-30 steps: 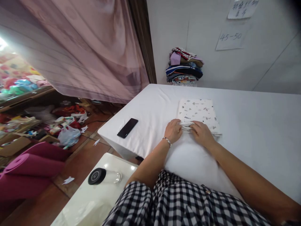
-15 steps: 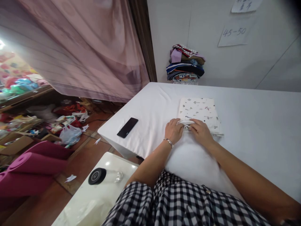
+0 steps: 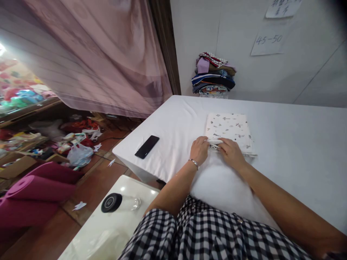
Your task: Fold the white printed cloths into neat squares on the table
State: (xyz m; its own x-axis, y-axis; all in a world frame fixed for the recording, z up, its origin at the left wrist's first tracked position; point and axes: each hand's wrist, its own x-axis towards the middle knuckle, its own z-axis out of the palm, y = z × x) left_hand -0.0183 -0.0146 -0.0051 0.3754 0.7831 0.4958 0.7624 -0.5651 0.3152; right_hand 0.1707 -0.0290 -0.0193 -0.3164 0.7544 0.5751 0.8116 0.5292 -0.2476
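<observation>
A folded white cloth (image 3: 228,126) with small dark leaf-like prints lies flat on the white-covered table (image 3: 292,144). At its near edge my left hand (image 3: 199,150) grips the left end of a narrow bunch of white layers or strands, fingers curled in. Opposite it, my right hand (image 3: 231,153) pinches the right end of the same bunch and rests on the cloth's front part. Whether this bunch is the cloth's gathered edge or a separate cord, I cannot tell. Fingertips of both hands are partly hidden.
A black phone (image 3: 147,146) lies at the table's left. Folded clothes (image 3: 213,74) are stacked by the wall. On a lower white surface (image 3: 89,220) lies a clear jar with a black lid (image 3: 111,202). Pink rolls (image 3: 40,187) and bags clutter the floor at left.
Both hands stay at the cloth's near edge with only slight finger shifts. The white bunch between them looks a little flatter. Nothing else has visibly moved.
</observation>
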